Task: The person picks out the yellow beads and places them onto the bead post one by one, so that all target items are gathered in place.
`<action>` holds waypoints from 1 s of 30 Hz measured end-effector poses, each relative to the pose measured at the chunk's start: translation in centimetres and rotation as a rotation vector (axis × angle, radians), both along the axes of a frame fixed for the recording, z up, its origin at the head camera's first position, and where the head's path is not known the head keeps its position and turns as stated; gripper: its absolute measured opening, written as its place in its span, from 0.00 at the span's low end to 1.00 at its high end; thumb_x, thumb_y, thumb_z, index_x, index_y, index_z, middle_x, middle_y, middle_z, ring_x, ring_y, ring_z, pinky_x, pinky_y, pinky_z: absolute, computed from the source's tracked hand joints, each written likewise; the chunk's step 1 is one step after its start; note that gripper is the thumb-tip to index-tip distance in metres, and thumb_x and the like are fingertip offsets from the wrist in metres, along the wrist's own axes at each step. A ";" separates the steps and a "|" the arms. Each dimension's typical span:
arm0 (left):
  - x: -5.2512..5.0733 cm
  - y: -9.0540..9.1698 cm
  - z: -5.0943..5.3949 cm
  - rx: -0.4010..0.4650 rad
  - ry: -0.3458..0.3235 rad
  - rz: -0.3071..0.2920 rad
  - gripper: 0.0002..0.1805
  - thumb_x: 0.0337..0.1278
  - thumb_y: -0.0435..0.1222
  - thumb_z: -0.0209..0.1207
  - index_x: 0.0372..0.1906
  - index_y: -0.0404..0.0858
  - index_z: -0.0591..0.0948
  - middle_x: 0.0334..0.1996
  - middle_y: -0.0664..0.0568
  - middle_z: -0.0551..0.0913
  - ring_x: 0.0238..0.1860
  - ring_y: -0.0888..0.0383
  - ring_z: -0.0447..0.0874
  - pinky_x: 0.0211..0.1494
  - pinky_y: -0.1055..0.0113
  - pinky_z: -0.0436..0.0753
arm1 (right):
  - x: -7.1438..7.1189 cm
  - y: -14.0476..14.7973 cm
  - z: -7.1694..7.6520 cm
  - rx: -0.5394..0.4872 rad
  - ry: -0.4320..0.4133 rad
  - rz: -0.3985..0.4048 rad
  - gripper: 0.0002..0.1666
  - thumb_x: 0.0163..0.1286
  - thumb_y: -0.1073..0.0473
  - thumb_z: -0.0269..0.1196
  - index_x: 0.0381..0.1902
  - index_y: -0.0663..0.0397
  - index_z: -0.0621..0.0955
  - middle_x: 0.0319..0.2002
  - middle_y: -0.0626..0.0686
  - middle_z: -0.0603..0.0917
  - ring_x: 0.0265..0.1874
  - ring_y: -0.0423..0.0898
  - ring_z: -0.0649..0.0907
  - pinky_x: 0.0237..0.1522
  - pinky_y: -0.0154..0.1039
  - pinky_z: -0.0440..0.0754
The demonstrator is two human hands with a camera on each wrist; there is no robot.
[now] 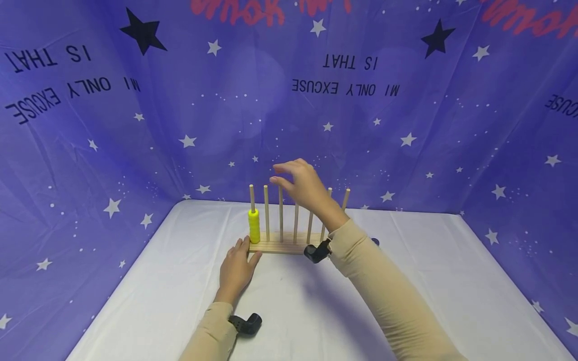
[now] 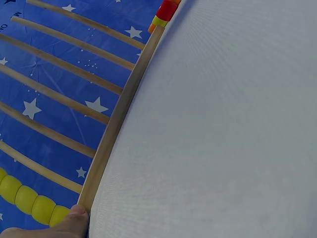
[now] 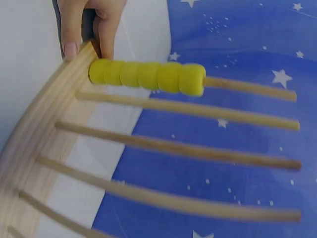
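Observation:
A wooden rack (image 1: 275, 246) with a row of upright pegs stands on the table. Yellow beads (image 1: 254, 226) are stacked on its leftmost peg; the other visible pegs are bare. My left hand (image 1: 236, 268) holds the left end of the base, thumb at the front edge and a finger beside the end, as the right wrist view shows around the base (image 3: 74, 74). Above the middle pegs hovers my right hand (image 1: 302, 184), its thumb and fingers apart with nothing visible between them. My right forearm hides part of the rack's right side.
Red beads (image 2: 167, 9), with yellow and orange ones beside them, lie past the rack's far end in the left wrist view. A dark blue piece (image 1: 376, 241) shows behind the right sleeve. A blue star-patterned cloth (image 1: 253, 125) encloses the white table (image 1: 158, 281).

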State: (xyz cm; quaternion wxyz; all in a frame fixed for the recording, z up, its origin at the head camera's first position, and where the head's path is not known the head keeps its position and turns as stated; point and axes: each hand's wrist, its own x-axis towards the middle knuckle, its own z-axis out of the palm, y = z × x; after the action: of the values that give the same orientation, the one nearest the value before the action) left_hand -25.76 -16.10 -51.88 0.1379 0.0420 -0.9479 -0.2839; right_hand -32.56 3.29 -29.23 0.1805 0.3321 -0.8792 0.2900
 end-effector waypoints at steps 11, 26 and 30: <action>-0.2 0.0 0.0 -0.009 -0.001 -0.002 0.38 0.66 0.53 0.59 0.72 0.35 0.67 0.70 0.33 0.68 0.67 0.32 0.70 0.68 0.38 0.71 | -0.5 5.1 0.1 -0.055 0.003 -0.069 0.25 0.70 0.48 0.64 0.59 0.54 0.82 0.57 0.53 0.85 0.62 0.52 0.77 0.71 0.51 0.69; -0.1 0.1 0.0 -0.013 -0.013 -0.005 0.38 0.66 0.53 0.59 0.72 0.35 0.67 0.70 0.33 0.68 0.67 0.32 0.70 0.68 0.38 0.71 | 0.6 13.1 -1.5 -0.147 0.060 -0.243 0.24 0.68 0.50 0.67 0.59 0.53 0.82 0.54 0.55 0.87 0.61 0.54 0.78 0.70 0.61 0.63; -0.2 0.0 0.0 -0.014 -0.008 -0.010 0.38 0.66 0.53 0.59 0.72 0.35 0.67 0.70 0.33 0.68 0.67 0.31 0.70 0.68 0.38 0.71 | 0.9 14.7 -2.3 -0.187 0.047 -0.274 0.24 0.69 0.51 0.66 0.59 0.55 0.82 0.54 0.57 0.86 0.62 0.56 0.77 0.70 0.62 0.64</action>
State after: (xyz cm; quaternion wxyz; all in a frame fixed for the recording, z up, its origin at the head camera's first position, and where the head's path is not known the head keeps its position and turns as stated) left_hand -25.93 -16.09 -51.88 0.1329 0.0374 -0.9507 -0.2778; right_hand -31.70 17.96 -31.51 0.2692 0.1977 -0.8809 0.3354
